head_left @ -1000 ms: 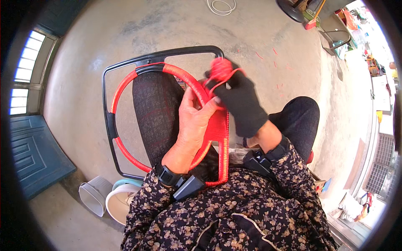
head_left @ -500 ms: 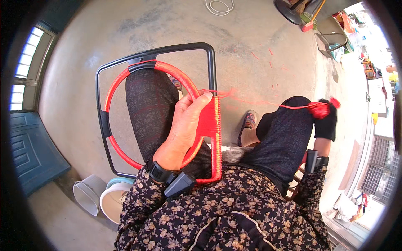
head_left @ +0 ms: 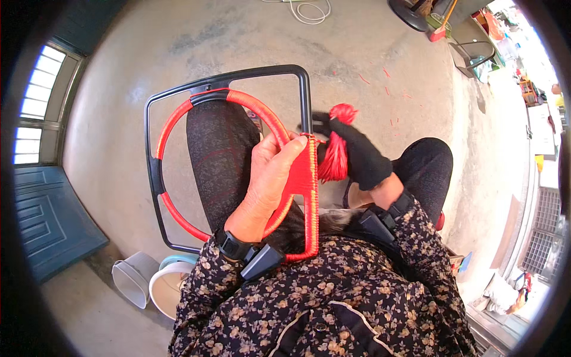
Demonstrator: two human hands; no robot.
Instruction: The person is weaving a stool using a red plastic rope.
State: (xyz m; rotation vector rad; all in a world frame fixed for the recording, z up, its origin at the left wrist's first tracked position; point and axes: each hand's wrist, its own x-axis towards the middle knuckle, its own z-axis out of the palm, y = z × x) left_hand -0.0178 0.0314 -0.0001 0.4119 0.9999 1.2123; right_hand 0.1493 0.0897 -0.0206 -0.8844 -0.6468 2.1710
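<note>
A black metal frame (head_left: 147, 128) with a round ring inside it rests across my left thigh. Red cord (head_left: 259, 108) is wound tightly over much of the ring and the near right side, and a red wrapped panel (head_left: 303, 168) joins the two. My bare left hand (head_left: 267, 172) is closed round the ring's right side, with the thumb on top near the frame's edge. In a black glove, my right hand (head_left: 363, 152) grips a bundle of red cord (head_left: 337, 146) just right of the frame's right bar. Its fingertips pass partly behind that bar.
Red cord scraps (head_left: 386, 72) lie on the concrete floor ahead. A white bucket (head_left: 132, 278) and a pale basin (head_left: 166, 290) stand at my left. A coiled white cable (head_left: 309, 12) is at the top, and a broom (head_left: 440, 33) is at the far right.
My right hand has swung left with the cord bundle, from beyond my right knee to the frame's right bar. The stretched cord has slackened. My left hand keeps its grip.
</note>
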